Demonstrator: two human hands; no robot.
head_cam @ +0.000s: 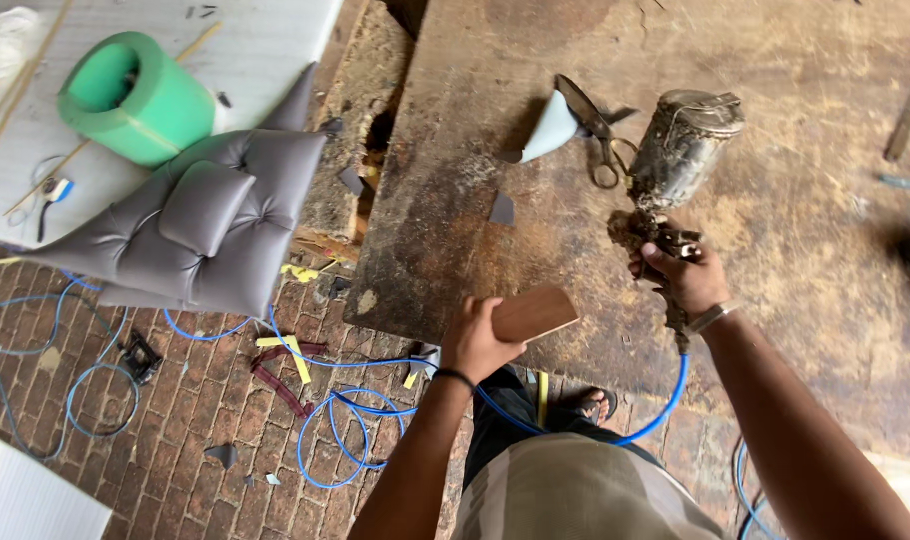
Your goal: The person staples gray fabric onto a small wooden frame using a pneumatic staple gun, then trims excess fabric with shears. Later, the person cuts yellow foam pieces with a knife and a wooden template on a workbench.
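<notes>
While hands grip — flat wooden piece [533,313], grimy metal spray gun [675,165]

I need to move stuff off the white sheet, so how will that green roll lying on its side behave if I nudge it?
The green roll lies on its side, so a nudge would probably send it rolling across the white sheet. It looks like thick foam with a hollow core, so likely light for its size and squashy rather than fragile.
</notes>
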